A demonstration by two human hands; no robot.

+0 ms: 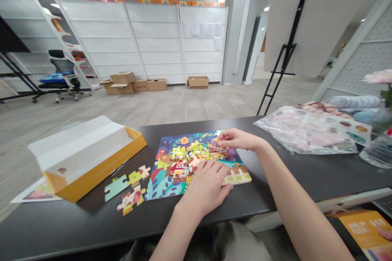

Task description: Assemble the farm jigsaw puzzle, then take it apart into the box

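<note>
A colourful jigsaw puzzle board (165,186) lies on the dark table, with a heap of loose puzzle pieces (196,149) on its middle. My left hand (208,183) rests over the board's near edge, fingers stretched out and lying against the pieces. At the board's far right, my right hand (234,139) has its thumb and fingers pinched together on a puzzle piece, mostly hidden by the fingertips. Left of the board, several joined pieces (118,186) lie on the table, and a pig-patterned cluster (132,200) is nearer to me.
An open yellow box (101,171) with a white lining stands at the left, over a printed sheet (39,191). Clear plastic bags (309,130) and a glass vase (378,151) with a pink flower occupy the right. Beyond the table are cardboard boxes (122,83) and an easel (284,57).
</note>
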